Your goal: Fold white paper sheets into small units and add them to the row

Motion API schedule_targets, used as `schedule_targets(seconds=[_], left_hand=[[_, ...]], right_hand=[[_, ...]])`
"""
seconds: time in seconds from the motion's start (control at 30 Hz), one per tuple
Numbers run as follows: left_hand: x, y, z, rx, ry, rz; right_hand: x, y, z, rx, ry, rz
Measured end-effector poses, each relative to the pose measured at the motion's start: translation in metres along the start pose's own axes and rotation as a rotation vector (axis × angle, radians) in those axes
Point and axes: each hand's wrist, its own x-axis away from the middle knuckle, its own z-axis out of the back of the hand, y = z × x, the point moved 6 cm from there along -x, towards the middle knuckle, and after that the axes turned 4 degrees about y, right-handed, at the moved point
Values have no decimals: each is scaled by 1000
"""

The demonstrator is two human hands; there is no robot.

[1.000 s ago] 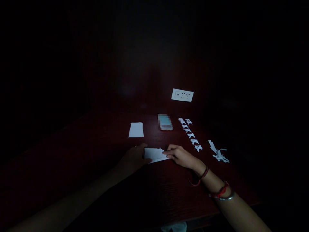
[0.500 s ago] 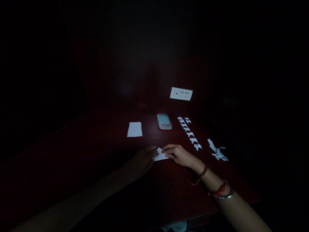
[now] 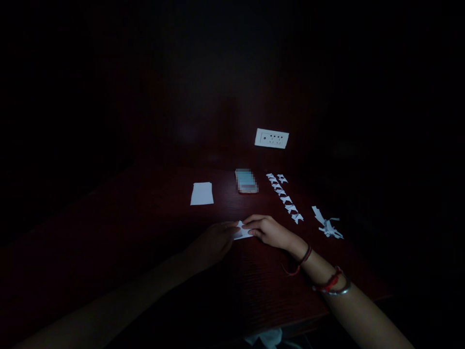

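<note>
A small piece of white folded paper (image 3: 243,233) lies low over the dark red table between my two hands. My left hand (image 3: 218,241) has its fingers closed on the paper's left side; that hand is in shadow. From the right, my right hand (image 3: 267,230) grips the other side with thumb and fingers, covering part of it. Farther back on the left lies a stack of white paper sheets (image 3: 202,194). Several small folded paper shapes (image 3: 286,199) form a slanting row to the right of my hands.
A phone-like object (image 3: 246,181), its screen blurred, lies behind my hands. Thin paper strips (image 3: 330,229) are heaped at the right of the table (image 3: 269,286). A white socket panel (image 3: 271,138) is on the back wall. Surroundings are very dark.
My left fingers have moved slightly right over the paper, so less of it shows. My right hand stays on its side. The view has shifted slightly.
</note>
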Motion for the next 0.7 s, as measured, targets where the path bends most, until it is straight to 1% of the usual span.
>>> schedule_targets(seconds=[0.1,0.23,0.37,0.5,0.7], left_hand=[[2,0,-3,-17,-30,-36],[2,-2,-6,-40,-66,-39],[3,-5,-12,-60,-74,-50],[4,-7,-17,-85,-74,-47],[4,0,-10,-72,-58,-40]], right_hand=[[0,0,0,2,-2,9],[0,0,-1,9,-19,13],[0,-1,-1,18,-22,19],[-1,-6,0,36,-64,75],[-1,-8,1,-4,-123,108]])
